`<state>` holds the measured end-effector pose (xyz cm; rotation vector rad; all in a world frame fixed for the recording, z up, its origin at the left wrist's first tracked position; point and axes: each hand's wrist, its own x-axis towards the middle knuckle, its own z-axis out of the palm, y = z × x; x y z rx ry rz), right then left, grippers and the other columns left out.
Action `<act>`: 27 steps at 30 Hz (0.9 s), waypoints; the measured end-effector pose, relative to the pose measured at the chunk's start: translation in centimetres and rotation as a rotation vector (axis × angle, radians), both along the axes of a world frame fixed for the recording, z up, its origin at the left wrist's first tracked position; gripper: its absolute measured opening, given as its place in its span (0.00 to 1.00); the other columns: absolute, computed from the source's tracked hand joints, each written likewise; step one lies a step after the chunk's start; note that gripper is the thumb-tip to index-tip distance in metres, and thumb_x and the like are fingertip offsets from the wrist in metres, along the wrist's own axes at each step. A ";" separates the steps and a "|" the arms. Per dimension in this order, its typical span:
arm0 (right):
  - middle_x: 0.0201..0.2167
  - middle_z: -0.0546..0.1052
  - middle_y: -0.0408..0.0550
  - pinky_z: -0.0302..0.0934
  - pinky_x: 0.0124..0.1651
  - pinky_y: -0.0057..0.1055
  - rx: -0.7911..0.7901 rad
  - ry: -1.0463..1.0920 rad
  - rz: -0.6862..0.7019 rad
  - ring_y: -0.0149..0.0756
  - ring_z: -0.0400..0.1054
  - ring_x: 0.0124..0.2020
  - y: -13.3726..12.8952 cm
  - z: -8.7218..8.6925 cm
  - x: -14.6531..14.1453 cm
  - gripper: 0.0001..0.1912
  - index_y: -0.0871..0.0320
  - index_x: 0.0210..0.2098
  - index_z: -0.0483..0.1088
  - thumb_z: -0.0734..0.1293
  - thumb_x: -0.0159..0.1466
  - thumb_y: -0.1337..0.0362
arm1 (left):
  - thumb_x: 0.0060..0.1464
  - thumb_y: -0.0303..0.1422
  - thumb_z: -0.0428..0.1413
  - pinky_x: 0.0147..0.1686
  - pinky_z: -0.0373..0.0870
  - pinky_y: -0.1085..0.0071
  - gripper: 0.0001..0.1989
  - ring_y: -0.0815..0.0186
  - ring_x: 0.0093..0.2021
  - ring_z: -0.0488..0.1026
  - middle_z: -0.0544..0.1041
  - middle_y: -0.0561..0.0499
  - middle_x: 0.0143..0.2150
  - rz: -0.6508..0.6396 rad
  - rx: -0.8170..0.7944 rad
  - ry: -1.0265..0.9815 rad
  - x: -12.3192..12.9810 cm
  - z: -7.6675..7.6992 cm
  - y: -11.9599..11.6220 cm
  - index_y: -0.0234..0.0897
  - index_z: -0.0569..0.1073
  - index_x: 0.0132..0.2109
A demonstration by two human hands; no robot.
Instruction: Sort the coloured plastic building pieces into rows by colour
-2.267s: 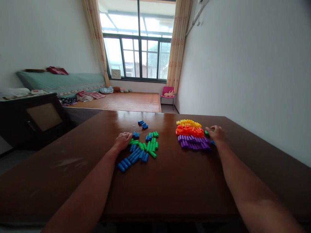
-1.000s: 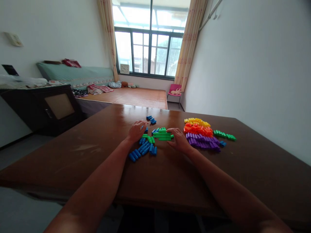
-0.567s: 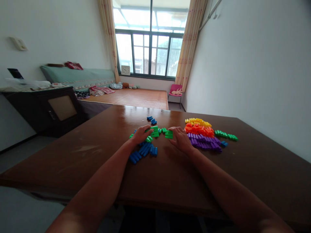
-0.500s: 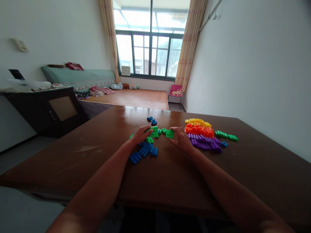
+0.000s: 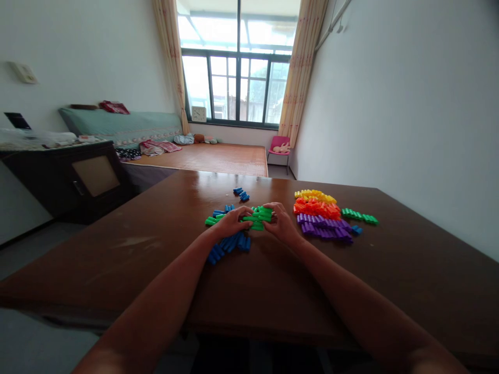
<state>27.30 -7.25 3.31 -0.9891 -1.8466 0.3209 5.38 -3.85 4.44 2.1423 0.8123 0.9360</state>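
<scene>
Near the middle of the table, my left hand (image 5: pixel 233 222) is closed around the left side of some green blocks (image 5: pixel 257 223), small and ridged. My right hand (image 5: pixel 284 224) grips green blocks from the right, so both hands meet almost at one cluster. Whether the two handfuls are joined I cannot tell. Beneath and beside my left wrist lie loose blue blocks (image 5: pixel 232 242) and more green pieces, partly hidden by the hand. A few blue blocks (image 5: pixel 241 194) sit farther back.
To the right are rows of yellow (image 5: pixel 315 196), orange (image 5: pixel 317 209) and purple blocks (image 5: pixel 324 228), with a green row (image 5: pixel 359 216) and a small blue piece (image 5: pixel 356 229) beyond. The brown table (image 5: pixel 156 270) faces a bed (image 5: pixel 218 158) and a pink chair (image 5: pixel 279 148).
My hands have come together, bringing their green blocks from apart to side by side. The view has shifted slightly to the right.
</scene>
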 end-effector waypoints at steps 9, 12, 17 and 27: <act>0.47 0.69 0.50 0.65 0.54 0.45 -0.053 -0.034 -0.140 0.43 0.66 0.50 1.3 -0.5 1.9 0.22 0.54 0.48 0.67 0.70 0.54 0.65 | 0.53 0.37 0.58 0.45 0.70 0.67 0.13 0.63 0.42 0.73 0.77 0.48 0.41 0.086 0.047 0.019 -0.4 0.2 0.3 0.35 0.73 0.43; 0.50 0.68 0.49 0.69 0.46 0.37 -0.104 0.067 0.029 0.37 0.69 0.45 0.7 -0.5 0.8 0.23 0.52 0.50 0.65 0.70 0.55 0.64 | 0.51 0.38 0.59 0.40 0.70 0.69 0.13 0.64 0.39 0.72 0.76 0.49 0.39 0.071 0.011 -0.017 0.0 0.1 0.1 0.35 0.72 0.42; 0.47 0.69 0.49 0.68 0.46 0.36 -0.065 0.012 0.010 0.38 0.68 0.45 0.4 -0.8 -0.3 0.23 0.54 0.48 0.67 0.71 0.52 0.67 | 0.51 0.39 0.60 0.35 0.70 0.71 0.15 0.67 0.35 0.72 0.76 0.50 0.36 0.070 -0.009 -0.032 -0.3 0.1 0.3 0.34 0.72 0.42; 0.49 0.74 0.50 0.64 0.51 0.42 -0.043 -0.160 -0.182 0.41 0.67 0.48 1.3 1.5 4.4 0.24 0.52 0.51 0.70 0.71 0.55 0.62 | 0.55 0.44 0.54 0.40 0.70 0.68 0.19 0.63 0.37 0.74 0.80 0.49 0.41 0.270 0.167 0.145 -1.7 0.2 1.1 0.38 0.77 0.47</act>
